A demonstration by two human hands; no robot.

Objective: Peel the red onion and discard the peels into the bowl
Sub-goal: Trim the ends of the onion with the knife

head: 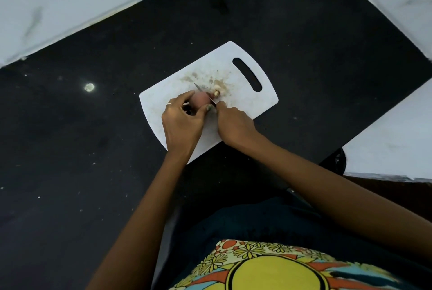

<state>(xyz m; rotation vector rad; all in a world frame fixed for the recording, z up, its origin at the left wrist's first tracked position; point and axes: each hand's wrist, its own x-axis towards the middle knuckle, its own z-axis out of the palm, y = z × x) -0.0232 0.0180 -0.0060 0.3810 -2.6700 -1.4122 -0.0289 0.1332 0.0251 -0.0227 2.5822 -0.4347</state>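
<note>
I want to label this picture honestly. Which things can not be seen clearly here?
- Bowl for the peels: not in the head view at all.
- Knife: only a thin blade shows; the right hand hides its handle.
- Red onion: the left hand covers much of it, so how far it is peeled cannot be told.
- Small piece beside the onion on the cutting board: too small to tell.

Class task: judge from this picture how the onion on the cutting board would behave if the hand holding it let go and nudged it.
The onion looks rounded, so it would probably roll on the flat board. The left hand steadying it supports that. Its skin looks smooth, so perhaps slippery.
</note>
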